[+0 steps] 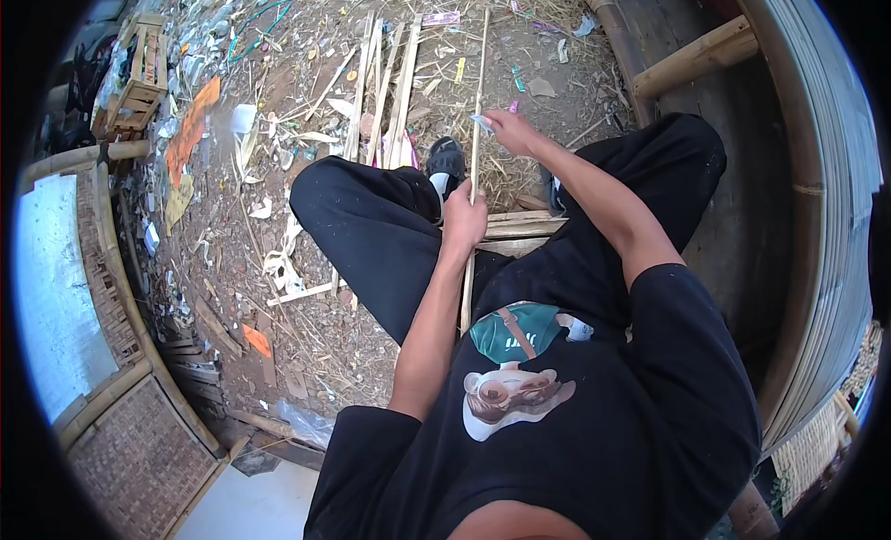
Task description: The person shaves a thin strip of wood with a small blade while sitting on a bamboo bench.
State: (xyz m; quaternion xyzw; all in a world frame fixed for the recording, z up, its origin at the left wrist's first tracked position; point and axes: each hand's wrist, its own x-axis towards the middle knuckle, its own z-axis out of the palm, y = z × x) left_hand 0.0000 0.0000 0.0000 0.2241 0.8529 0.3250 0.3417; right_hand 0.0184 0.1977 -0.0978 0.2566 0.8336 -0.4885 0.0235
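Here, seated scene, viewed from above.
Stick: a long thin pale bamboo strip (476,122) stands nearly upright between the knees, running from lap to littered ground.
Left hand (463,221): closed around the strip's middle.
Right hand (509,130): closed on a small pale blade-like tool (482,123), pressed to the strip higher up; its exact kind is unclear.
Risk: I judge the tool could slip down toward the left hand's fingers, since that hand grips directly below it.
Around: loose split bamboo slats (385,94) lie ahead.

Sunlit dirt ground (306,122) with scattered bamboo scraps, woven bamboo panels (139,456), wooden crate (139,76).
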